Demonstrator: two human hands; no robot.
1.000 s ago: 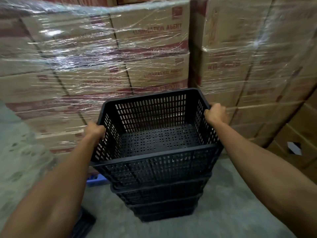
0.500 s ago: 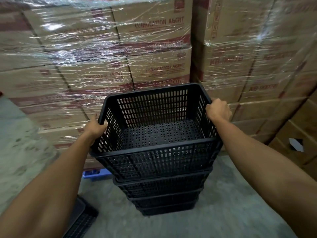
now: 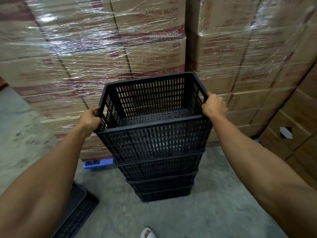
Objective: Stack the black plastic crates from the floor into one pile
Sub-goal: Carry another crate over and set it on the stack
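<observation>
Shrink-wrapped cardboard boxes point(image 3: 106, 48) behind, blue pallet point(image 3: 93, 164) beneath, white slipper point(image 3: 148, 233) on concrete floor point(image 3: 214, 212).

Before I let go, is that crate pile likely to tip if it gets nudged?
Possibly: the pile is tall on a narrow base. The nested crates probably won't slide apart. The top crate, held by left hand and right hand, is empty and slotted, so likely light.

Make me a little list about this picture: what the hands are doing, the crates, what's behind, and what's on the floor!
left hand: grips the top crate's left rim
right hand: grips the top crate's right rim
top crate: black, slotted, empty, nested on the pile
pile: more black crates stacked on the floor
loose crate: lies at lower left, partly hidden by the arm
behind: shrink-wrapped cardboard boxes
floor: grey concrete
</observation>
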